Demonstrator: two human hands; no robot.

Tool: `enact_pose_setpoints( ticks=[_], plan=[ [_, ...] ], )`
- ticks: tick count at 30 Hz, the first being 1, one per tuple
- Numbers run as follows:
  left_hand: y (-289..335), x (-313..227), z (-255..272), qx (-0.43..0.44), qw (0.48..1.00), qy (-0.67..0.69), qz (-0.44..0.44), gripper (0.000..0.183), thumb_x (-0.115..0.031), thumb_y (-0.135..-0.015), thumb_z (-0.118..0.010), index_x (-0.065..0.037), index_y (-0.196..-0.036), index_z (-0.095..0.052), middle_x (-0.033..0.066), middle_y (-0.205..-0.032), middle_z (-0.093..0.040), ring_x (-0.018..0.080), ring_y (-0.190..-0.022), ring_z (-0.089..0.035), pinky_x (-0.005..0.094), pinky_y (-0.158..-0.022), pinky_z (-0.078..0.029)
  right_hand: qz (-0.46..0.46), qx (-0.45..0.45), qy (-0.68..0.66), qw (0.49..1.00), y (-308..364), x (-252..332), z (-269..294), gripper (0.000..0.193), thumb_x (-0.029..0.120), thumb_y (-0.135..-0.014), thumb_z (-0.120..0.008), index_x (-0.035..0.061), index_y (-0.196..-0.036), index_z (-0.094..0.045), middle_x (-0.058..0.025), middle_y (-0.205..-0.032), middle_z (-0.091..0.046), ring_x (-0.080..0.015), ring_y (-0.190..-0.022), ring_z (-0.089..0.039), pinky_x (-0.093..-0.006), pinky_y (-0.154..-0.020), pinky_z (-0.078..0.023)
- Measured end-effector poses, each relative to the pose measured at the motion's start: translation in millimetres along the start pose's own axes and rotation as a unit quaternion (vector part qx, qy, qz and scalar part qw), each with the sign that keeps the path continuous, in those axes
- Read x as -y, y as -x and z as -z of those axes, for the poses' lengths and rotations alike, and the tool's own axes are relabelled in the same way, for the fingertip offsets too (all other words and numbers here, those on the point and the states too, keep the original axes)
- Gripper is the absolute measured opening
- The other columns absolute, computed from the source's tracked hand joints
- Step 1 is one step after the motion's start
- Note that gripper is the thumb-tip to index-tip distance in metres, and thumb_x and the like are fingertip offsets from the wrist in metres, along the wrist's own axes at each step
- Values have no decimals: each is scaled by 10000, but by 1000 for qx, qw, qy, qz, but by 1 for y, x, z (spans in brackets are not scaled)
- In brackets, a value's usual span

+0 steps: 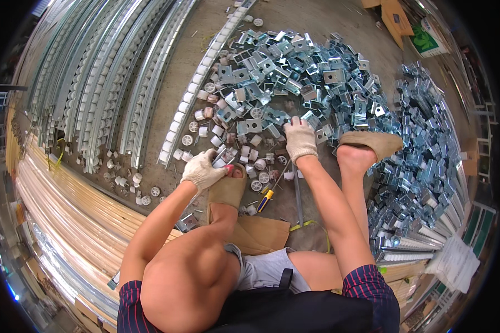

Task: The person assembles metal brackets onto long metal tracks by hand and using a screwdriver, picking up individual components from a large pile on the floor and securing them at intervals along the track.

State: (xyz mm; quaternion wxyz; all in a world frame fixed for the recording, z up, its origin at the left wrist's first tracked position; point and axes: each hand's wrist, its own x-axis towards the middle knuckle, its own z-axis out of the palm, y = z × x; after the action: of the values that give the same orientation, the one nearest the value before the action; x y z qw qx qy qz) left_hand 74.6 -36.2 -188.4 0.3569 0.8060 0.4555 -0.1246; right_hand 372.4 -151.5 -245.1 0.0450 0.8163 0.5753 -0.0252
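The person sits low over a concrete floor (316,22), knees apart, both hands in white work gloves. The left hand (203,171) is closed around a small metal bracket piece (223,156) with a white roller in it, held just above the left foot in its tan slipper (226,188). The right hand (300,139) reaches farther out, palm down, fingers resting on the near edge of a heap of zinc-plated brackets (294,72); whether it has gripped one cannot be told from here. The two hands are well apart, the left near, the right farther and to the right.

Between them small white plastic wheels (255,166) lie scattered on the floor, and a screwdriver with a blue and yellow handle (266,200) lies just near of them, beside a thin metal rod (298,194). The right foot, in a matching slipper (372,143), rests at the heap's right side.

To the right a second, bigger pile of brackets (428,150) runs from far to near. On the far left long metal rails (105,77) fitted with white rollers lie side by side, and one such rail (205,77) slants toward the heap. Pale long strips (66,211) are stacked at the near left. A piece of brown cardboard (258,233) lies under the person's left leg.
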Motion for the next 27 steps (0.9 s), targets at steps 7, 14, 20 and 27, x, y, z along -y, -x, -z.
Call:
enact_pose_setpoints(
  ticks=[7, 14, 20, 27],
  plan=[
    [7, -1, 6, 26, 992, 104, 71, 811, -575, -719, -852, -91, -1341, -660, 180, -1189, -748, 329, -1092, -719, 415, -946, -547, -82, 26, -459, 884, 15, -51, -10, 175, 61, -915, -706, 77, -1086, -671, -56, -1049, -683, -195, -997, -636, -356, -882, -536],
    [15, -20, 21, 79, 983, 150, 72, 690, -551, -725, -862, -85, -1220, -738, 156, -1062, -774, 259, -981, -738, 381, -881, -554, -204, -2, -752, 627, 40, -69, -10, 135, 92, -1004, -683, 72, -1126, -629, -65, -1058, -702, -151, -933, -642, -276, -809, -516],
    [24, -25, -1, 73, 995, 48, 47, 722, -652, -736, -791, -90, -1184, -727, 179, -1056, -764, 336, -1006, -733, 421, -892, -556, -131, -351, -227, 899, 30, -27, 26, 349, 86, -863, -731, 79, -1201, -646, -166, -1136, -653, -357, -1090, -621, -448, -959, -503],
    [25, -30, -3, 78, 994, 51, 53, 718, -655, -739, -761, -97, -1189, -722, 205, -1061, -754, 372, -1029, -720, 446, -911, -552, 52, -48, -201, 977, -1, 41, 20, 503, 180, -850, -762, 106, -1321, -600, -125, -1189, -667, -327, -1125, -644, -468, -972, -523]
  ],
)
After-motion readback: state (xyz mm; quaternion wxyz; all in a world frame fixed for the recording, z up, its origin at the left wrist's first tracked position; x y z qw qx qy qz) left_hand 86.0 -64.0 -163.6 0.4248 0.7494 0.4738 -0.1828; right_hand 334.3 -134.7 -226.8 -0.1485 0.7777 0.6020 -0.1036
